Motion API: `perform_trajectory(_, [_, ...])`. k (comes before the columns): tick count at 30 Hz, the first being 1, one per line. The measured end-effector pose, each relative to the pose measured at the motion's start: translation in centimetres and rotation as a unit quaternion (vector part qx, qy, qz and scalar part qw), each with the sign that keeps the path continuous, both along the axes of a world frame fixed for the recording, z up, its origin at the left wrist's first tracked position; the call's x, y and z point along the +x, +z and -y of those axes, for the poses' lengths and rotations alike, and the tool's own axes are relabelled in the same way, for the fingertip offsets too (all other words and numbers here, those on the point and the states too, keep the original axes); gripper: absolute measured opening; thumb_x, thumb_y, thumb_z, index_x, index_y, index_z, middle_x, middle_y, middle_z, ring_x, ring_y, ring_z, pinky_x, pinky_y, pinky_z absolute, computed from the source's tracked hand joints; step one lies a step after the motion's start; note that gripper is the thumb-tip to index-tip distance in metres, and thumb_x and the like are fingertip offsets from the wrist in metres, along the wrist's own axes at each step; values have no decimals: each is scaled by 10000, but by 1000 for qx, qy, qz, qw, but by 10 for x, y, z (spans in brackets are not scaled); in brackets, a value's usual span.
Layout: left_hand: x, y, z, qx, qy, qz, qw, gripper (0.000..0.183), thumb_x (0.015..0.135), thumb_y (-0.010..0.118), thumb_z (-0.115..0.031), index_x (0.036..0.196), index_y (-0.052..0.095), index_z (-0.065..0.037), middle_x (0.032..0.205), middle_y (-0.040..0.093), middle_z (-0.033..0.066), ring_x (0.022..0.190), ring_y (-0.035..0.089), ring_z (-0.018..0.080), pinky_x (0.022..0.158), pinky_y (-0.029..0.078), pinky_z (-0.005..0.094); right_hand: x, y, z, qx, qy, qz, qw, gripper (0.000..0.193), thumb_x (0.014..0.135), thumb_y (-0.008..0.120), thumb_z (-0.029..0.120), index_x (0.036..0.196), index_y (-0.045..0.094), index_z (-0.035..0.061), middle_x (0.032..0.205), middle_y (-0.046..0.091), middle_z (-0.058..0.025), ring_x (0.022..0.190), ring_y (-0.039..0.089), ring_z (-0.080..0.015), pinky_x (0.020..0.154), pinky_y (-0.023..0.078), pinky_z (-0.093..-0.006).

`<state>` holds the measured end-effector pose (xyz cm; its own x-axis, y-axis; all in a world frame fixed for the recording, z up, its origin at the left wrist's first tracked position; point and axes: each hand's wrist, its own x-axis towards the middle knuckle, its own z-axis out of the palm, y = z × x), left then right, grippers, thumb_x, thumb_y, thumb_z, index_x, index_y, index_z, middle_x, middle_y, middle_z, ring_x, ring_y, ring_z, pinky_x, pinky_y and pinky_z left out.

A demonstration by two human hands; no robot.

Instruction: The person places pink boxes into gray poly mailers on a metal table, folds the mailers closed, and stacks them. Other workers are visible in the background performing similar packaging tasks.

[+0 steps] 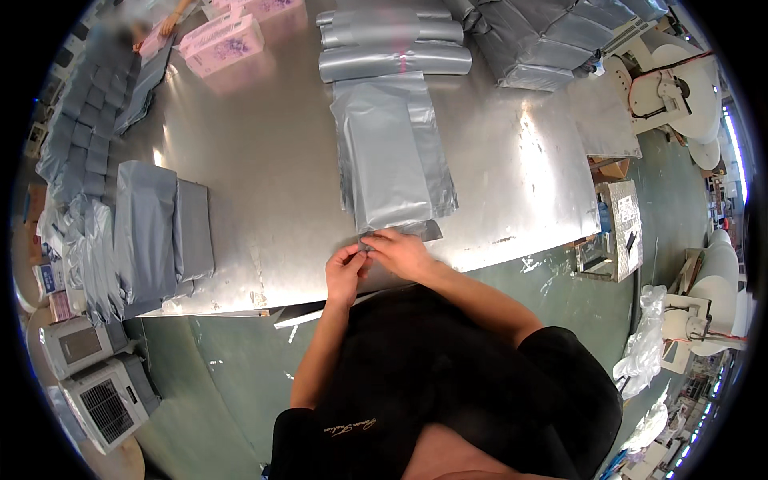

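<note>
Flat grey plastic mailing bags [388, 152] lie in a loose stack on the metal table in front of me, their near edges slightly fanned. My left hand [348, 266] pinches the near left corner of the top mailing bag between thumb and fingers. Close beside it, my right hand [398, 252] rests over the same near edge, its thumb and fingertips meeting the left hand's at the corner. The exact grip of the right fingertips is partly hidden. Past the stack lie several rolled or folded bundles of grey bags [396, 62], one with a pink mark.
The shiny metal table [264, 176] ends just before my body. Filled grey parcels [148, 232] stand at the left edge. Pink boxes [222, 46] sit far left, near another person's hand [170, 24]. Large grey packs [544, 40] occupy the far right; machines with white rolls [680, 88] stand beyond.
</note>
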<state>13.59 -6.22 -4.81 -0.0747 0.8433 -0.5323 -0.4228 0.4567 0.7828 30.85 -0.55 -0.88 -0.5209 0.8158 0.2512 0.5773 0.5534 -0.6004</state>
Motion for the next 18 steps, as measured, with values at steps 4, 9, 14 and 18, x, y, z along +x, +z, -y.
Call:
perform_trajectory(4, [-8,5,4,-21,-24,2,999,288,933,596,6,1213,644,51,967,711,95,816,670,139,623,513,263,0,-8,16,30,14,7,999,104,892,679,181,988,670,141,997,624,-29,751,669,-273,596,550,-399])
perform_trajectory(9, [-31,4,4,32,-66,-123,990,369,890,563,43,1245,649,-4,1058,707,98,865,669,156,696,536,283,182,-2,104,-160,87,236,955,170,884,689,222,1012,654,116,1048,622,-79,859,668,-299,681,553,-466])
perform_trajectory(14, [-48,54,-26,441,-131,-659,595,476,833,633,13,1288,659,-125,1321,628,64,1153,622,247,977,519,394,253,73,46,-292,33,420,859,370,838,698,147,1204,658,111,1217,639,-91,1071,630,-280,871,538,-445])
perform_trajectory(18, [-45,79,-56,569,-279,-682,364,398,818,667,-131,1214,697,-151,1349,634,29,1275,568,246,1132,395,462,161,108,-48,282,163,187,927,428,823,674,95,1250,663,118,1322,626,-63,1242,588,-262,1031,496,-449])
